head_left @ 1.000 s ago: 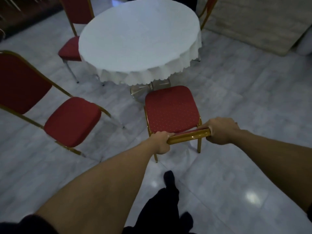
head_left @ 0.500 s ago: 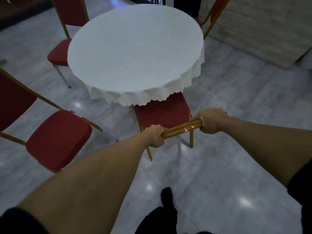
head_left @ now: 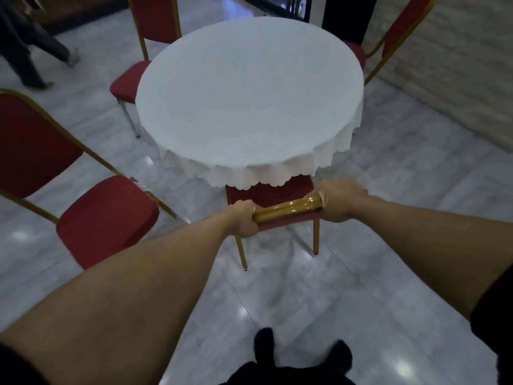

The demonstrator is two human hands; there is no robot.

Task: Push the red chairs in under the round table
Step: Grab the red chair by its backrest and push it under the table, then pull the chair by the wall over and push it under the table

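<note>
- Clutching the gold top rail (head_left: 287, 209) of the near red chair (head_left: 270, 194), the left hand (head_left: 244, 219) and right hand (head_left: 340, 201) each keep a closed grip round it.
- Most of that chair's seat is hidden beneath the white cloth (head_left: 249, 173) of the round worktop (head_left: 247, 93), at 6 o'clock of it.
- Another red chair (head_left: 83, 207) at 8 o'clock stands clear, its back cut off.
- Chairs at 10 (head_left: 138, 76) and 2 o'clock (head_left: 399, 37) are partly hidden.
</note>
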